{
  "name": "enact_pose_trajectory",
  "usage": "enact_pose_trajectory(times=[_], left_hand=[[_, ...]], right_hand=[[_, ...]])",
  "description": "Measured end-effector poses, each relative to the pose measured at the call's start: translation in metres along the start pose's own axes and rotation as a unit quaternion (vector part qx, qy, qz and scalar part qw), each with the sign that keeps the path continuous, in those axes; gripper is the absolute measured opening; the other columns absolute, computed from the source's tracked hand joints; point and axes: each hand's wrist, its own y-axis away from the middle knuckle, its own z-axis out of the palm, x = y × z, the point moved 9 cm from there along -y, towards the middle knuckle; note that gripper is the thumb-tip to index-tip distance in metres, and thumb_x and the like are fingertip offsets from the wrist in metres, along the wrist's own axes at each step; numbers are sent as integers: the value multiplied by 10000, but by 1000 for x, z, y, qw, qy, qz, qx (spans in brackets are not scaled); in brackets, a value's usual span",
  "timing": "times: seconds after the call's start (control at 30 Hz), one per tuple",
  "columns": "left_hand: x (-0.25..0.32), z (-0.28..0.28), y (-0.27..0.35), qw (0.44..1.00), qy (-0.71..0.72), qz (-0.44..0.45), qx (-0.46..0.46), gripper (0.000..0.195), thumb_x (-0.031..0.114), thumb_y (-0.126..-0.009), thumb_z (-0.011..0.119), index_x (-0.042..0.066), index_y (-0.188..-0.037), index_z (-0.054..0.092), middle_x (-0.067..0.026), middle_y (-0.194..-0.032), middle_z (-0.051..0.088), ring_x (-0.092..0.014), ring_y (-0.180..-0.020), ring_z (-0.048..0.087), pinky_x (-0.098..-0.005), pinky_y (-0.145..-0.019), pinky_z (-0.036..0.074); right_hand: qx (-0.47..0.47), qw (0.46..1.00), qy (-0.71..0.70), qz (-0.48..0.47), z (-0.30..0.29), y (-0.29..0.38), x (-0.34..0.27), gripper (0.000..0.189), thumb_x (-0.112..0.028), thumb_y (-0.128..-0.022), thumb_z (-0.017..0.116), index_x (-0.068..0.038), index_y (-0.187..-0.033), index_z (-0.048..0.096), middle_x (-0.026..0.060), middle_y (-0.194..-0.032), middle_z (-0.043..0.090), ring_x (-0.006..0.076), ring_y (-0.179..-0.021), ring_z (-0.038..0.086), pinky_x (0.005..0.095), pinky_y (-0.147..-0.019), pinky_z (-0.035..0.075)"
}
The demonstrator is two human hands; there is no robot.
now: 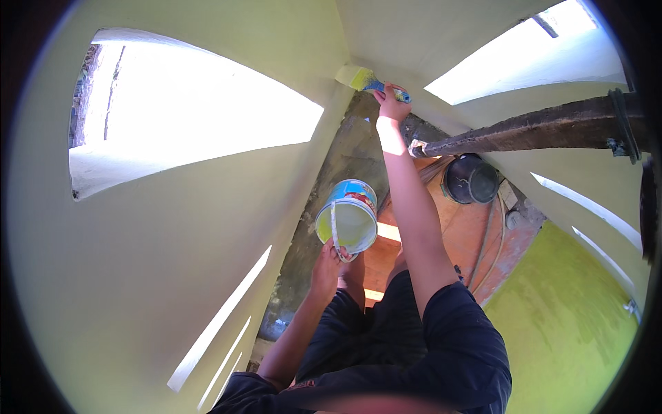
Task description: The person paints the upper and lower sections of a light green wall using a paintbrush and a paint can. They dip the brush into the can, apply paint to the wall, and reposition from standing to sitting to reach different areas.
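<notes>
My right hand (394,103) grips the blue, paint-stained handle of a wide paintbrush (368,80). Its yellow-green bristles meet the pale wall near the corner; whether they press on it, I cannot tell. Lower down, my left hand (326,266) holds a plastic paint bucket (352,191) at its near edge, by the white bail handle (334,222). The bucket is tipped toward me, bears a blue and red printed label, and has pale yellow-green paint (357,227) inside. Part of the left fingers is hidden behind the handle and rim.
Pale walls (248,191) with bright openings (196,98) meet ahead. A dark wooden beam (543,124) juts in from the right, over a black bucket (471,178). A hose (486,243) lies on the orange floor (460,222). A yellow-green surface (563,310) stands at lower right.
</notes>
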Motion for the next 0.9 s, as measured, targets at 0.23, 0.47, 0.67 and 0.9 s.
enact_pose_trajectory(times=[0.23, 0.47, 0.67, 0.9], left_hand=[[-9, -9, -6, 1000, 5, -5, 13, 477, 340, -1090, 257, 12, -1413, 382, -65, -994, 536, -188, -978, 529, -371, -979, 406], [-6, -3, -2, 1000, -10, -13, 0, 499, 367, -1084, 273, 14, -1421, 376, -59, -1004, 536, -177, -983, 522, -366, -976, 407], [-10, -9, -2, 1000, -21, -11, 1, 543, 393, -1087, 264, -15, -1432, 357, -72, -1005, 532, -193, -989, 527, -362, -998, 400], [-14, -14, -3, 1000, -18, -4, 14, 494, 364, -1082, 274, 13, -1412, 384, -58, -1008, 539, -181, -986, 537, -369, -984, 404]], right_hand=[[-105, 990, 33, -83, 60, 48, -54, 192, -24, -883, 709, 26, -1022, 587, 131, -942, 652, 224, -781, 679, 379, -721, 641], [-167, 973, -160, -15, 112, 94, -166, 233, -80, -892, 716, 10, -1046, 566, 138, -915, 646, 270, -779, 679, 376, -756, 615], [-92, 988, -112, 42, 53, 52, -51, 213, -54, -887, 710, 15, -1035, 573, 130, -915, 645, 265, -775, 680, 389, -755, 621], [14, 986, 162, 24, -31, 42, 34, 122, 32, -875, 677, 70, -975, 617, 166, -944, 661, 246, -663, 676, 375, -668, 641]])
